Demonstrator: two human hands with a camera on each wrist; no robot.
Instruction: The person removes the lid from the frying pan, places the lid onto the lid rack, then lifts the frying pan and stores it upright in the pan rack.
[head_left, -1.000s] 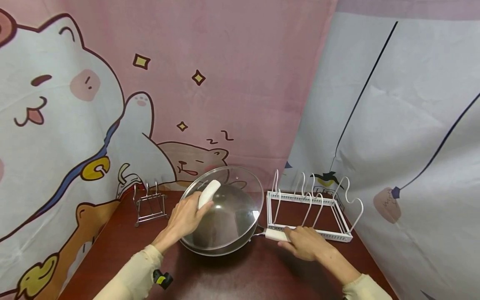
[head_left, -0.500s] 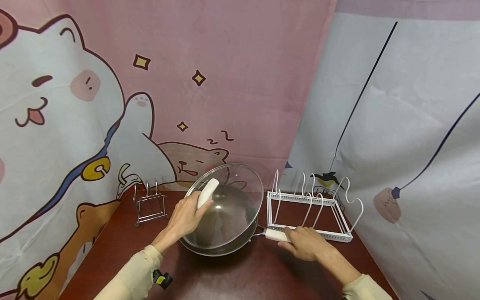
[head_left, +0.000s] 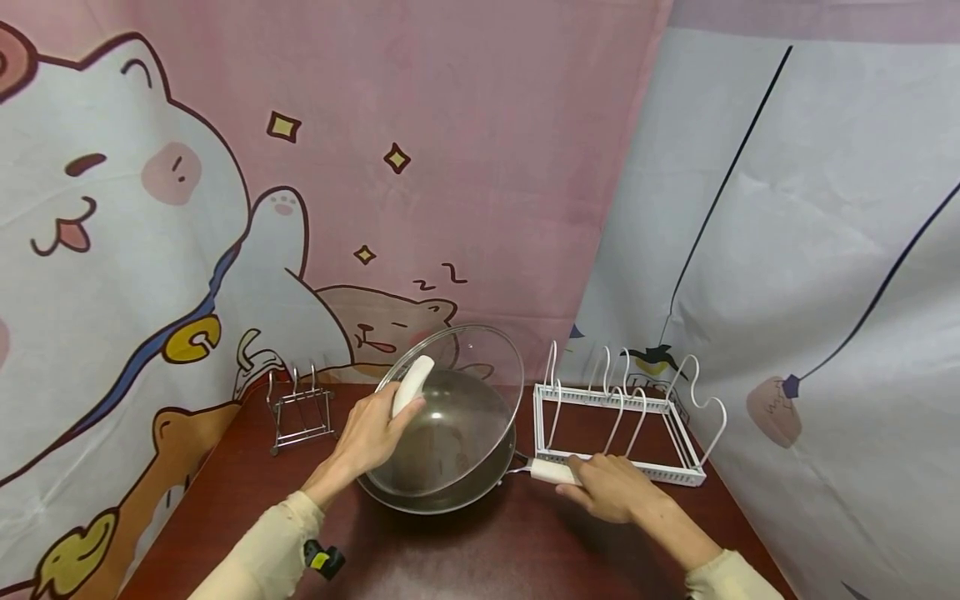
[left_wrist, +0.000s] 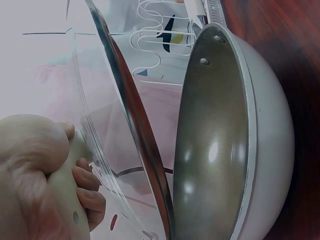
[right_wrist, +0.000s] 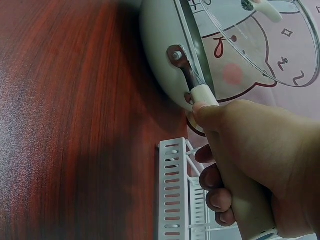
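A wok point(head_left: 442, 502) with a pale outside and a dark, bare inside stands on the table. Its white handle point(head_left: 551, 470) points right, and my right hand point(head_left: 611, 485) grips it with fingers wrapped round, plain in the right wrist view. My left hand point(head_left: 372, 429) holds the white handle point(head_left: 411, 387) of a clear glass lid point(head_left: 491, 371). Tilted, the lid hangs over the wok with its far side raised. The left wrist view shows a wide gap between the lid's metal rim point(left_wrist: 132, 107) and the wok, narrowing toward the bottom of that view.
Right of the wok, behind my right hand, stands a white rack point(head_left: 675, 473) with several upright wire dividers. A small metal wire rack point(head_left: 303, 434) sits at the left. The dark red table point(head_left: 450, 567) meets printed curtains point(head_left: 510, 167) at the back and sides.
The lid has tilted up further and shifted slightly left in my left hand, showing more of the wok's inside. My right hand and the wok have stayed nearly still.
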